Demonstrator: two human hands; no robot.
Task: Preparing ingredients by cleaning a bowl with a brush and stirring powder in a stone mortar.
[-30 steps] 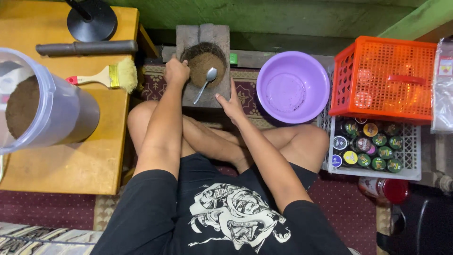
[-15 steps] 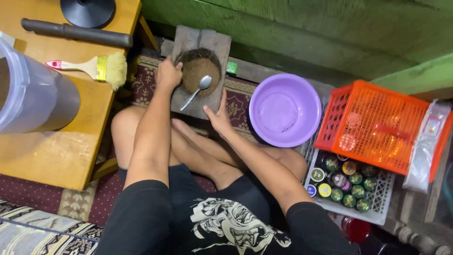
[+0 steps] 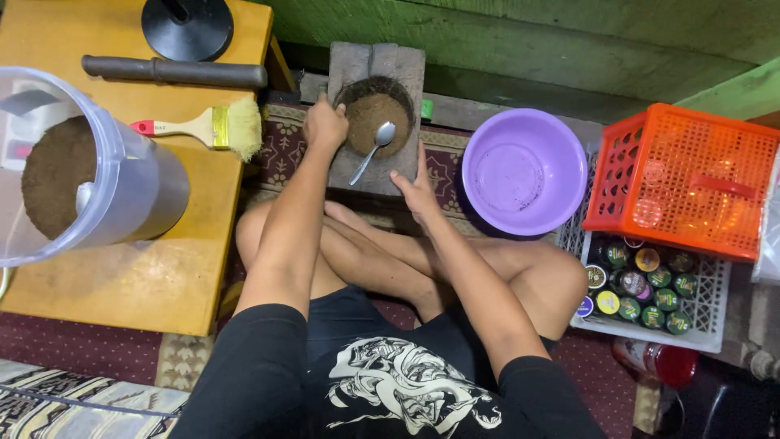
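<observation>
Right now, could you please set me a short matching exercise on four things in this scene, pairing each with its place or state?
Things:
1. spoon
2. paintbrush
3. purple basin
4. small jars

Places or states:
A. standing in a white crate
B. lying on the yellow table
C. resting in a bowl of brown powder
D. on the floor, beside the orange basket

Pairs: 1-C, 2-B, 3-D, 4-A

A home floor workspace: patterned rug, low wooden table, green plank wall, crates of small jars.
</observation>
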